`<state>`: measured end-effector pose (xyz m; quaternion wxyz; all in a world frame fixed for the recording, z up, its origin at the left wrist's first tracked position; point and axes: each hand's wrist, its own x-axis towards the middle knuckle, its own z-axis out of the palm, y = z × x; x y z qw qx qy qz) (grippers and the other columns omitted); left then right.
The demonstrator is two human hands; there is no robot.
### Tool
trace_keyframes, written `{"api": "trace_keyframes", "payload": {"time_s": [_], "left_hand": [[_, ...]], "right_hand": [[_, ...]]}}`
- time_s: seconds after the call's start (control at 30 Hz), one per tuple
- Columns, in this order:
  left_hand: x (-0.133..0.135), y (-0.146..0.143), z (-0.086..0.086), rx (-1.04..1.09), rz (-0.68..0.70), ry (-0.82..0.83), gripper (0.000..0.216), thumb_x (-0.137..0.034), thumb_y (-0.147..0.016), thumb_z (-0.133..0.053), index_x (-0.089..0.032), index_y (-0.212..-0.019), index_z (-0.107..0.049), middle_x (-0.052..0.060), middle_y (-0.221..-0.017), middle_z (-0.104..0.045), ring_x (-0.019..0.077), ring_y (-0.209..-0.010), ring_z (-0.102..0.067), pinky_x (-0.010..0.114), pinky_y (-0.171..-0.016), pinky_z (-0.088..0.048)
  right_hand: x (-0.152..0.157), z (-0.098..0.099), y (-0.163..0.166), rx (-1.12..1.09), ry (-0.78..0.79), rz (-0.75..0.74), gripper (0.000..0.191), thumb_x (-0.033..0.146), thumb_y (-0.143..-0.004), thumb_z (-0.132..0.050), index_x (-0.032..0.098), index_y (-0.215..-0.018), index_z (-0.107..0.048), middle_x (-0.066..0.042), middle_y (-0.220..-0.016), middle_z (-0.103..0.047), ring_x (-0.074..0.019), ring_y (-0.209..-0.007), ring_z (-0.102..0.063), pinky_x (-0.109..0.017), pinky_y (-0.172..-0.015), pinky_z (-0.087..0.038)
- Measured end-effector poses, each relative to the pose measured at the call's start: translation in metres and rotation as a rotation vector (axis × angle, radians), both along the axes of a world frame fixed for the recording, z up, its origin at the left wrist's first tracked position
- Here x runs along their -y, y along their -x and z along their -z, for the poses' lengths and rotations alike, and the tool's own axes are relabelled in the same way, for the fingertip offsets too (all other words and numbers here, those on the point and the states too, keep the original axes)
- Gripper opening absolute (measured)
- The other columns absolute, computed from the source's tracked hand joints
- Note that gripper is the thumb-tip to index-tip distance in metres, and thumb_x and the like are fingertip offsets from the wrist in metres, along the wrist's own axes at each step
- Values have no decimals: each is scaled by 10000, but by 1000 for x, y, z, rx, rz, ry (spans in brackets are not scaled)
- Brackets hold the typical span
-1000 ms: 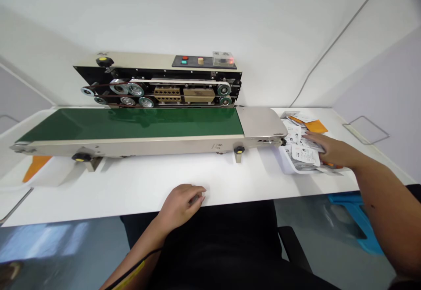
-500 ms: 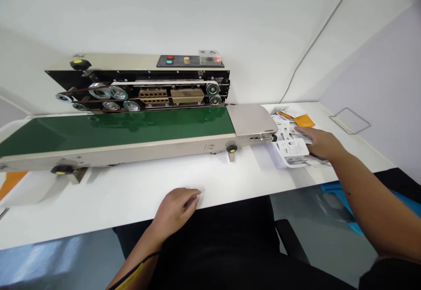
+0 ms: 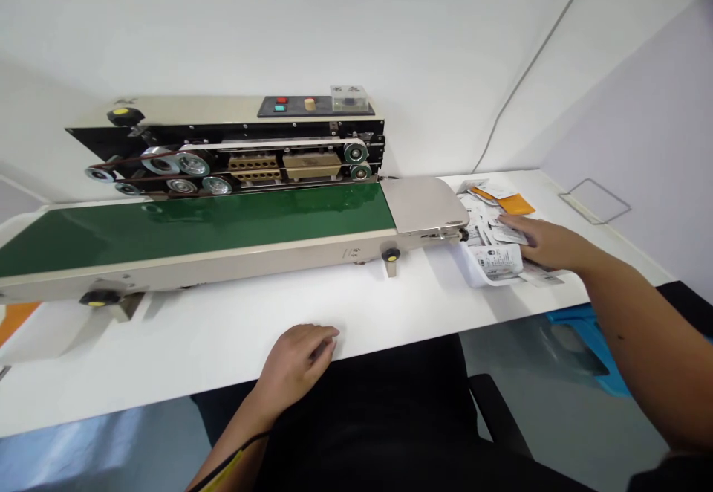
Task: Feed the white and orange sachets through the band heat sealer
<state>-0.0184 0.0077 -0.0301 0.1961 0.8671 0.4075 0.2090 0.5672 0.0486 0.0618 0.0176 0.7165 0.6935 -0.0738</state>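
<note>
My left hand point(image 3: 295, 366) rests at the table's front edge, fingers loosely curled, a gap between thumb and forefinger, nothing in it. At the right, my right hand point(image 3: 549, 243) reaches over a white plastic tray point(image 3: 479, 276) heaped with small flat white packets point(image 3: 495, 260) printed in black. Its fingers close around a white packet point(image 3: 509, 235) in the heap; some fingertips are hidden. An orange packet point(image 3: 518, 204) lies at the back of the pile, just beyond the hand.
A band sealing machine point(image 3: 223, 109) with a green conveyor belt point(image 3: 223, 224) spans the white table point(image 3: 223, 336). Under the belt's left end stands a white container point(image 3: 50, 328) by something orange point(image 3: 19, 319). A wire frame point(image 3: 596, 201) is at the right wall; a blue stool point(image 3: 607, 373) stands below.
The packets under my right hand have shifted; the large white one at the front of the tray no longer lies on top. My left hand stays put. The view has turned slightly.
</note>
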Motion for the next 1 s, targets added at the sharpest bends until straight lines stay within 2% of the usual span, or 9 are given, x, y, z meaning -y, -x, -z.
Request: {"api": "trace_keyframes", "payload": {"time_s": [0.13,0.2,0.3,0.4,0.5,0.57,0.63,0.77,1.0], "left_hand": [[-2,0,1,6,-4,-10,224,-291,-1011,-546,-253,-1118,-740,40,-999,-804,234,-883,-750,340,-780,-571],[-2,0,2,7,-5,-15,225,-294,-1008,-549,-255,-1116,-743,41,-1000,-806,231,-878,-754,336,-781,-578],[-3,-1,3,13,-7,-25,224,-299,-1001,-558,-256,-1110,-749,40,-999,-809,231,-874,-760,334,-783,-588],[-3,-1,3,16,-11,-22,220,-294,-998,-561,-257,-1101,-752,41,-1004,-809,232,-883,-762,334,-785,-592],[-3,0,3,10,-9,-8,210,-295,-999,-566,-257,-1092,-749,37,-997,-809,231,-876,-761,331,-774,-588],[-4,-1,3,10,-4,-7,206,-297,-1000,-566,-258,-1087,-748,33,-989,-809,231,-872,-760,332,-769,-587],[-4,-1,2,13,-3,-12,209,-296,-1003,-559,-259,-1083,-748,32,-991,-809,232,-878,-761,336,-770,-587],[-4,-3,1,15,-11,-17,216,-298,-1000,-554,-255,-1072,-752,34,-987,-811,231,-868,-764,333,-758,-595],[-3,-2,2,3,-17,-20,225,-304,-1002,-557,-258,-1090,-758,36,-1005,-812,234,-882,-768,339,-773,-601]], "right_hand": [[6,-8,-17,-158,-84,-34,661,531,-996,-422,347,-1621,-307,-16,-1694,-321,-376,-1523,-346,-543,-1247,-293],[11,-12,-26,-171,-103,-18,654,532,-981,-445,388,-1608,-323,3,-1685,-341,-388,-1525,-335,-581,-1243,-284],[17,-15,-36,-190,8,-8,647,506,-949,-505,384,-1576,-402,-4,-1675,-363,-388,-1521,-347,-569,-1221,-332],[19,-11,-43,-240,80,-16,614,366,-941,-487,371,-1554,-453,5,-1671,-372,-343,-1528,-353,-502,-1212,-360],[18,-3,-53,-180,55,-35,770,196,-819,-519,335,-1573,-442,-11,-1698,-312,-343,-1543,-322,-499,-1212,-345],[16,1,-58,-121,66,-85,858,157,-767,-542,311,-1600,-406,-22,-1717,-259,-339,-1566,-261,-489,-1225,-312],[14,2,-59,-94,94,-134,846,191,-826,-551,307,-1635,-332,-21,-1735,-186,-318,-1589,-184,-469,-1236,-276],[12,2,-46,-106,145,-195,746,375,-978,-523,324,-1661,-230,-17,-1753,-78,-288,-1606,-87,-434,-1246,-221],[9,15,-29,-53,106,-204,906,467,-898,-602,287,-1668,-162,-58,-1756,-66,-322,-1607,-94,-468,-1289,-162]]}}
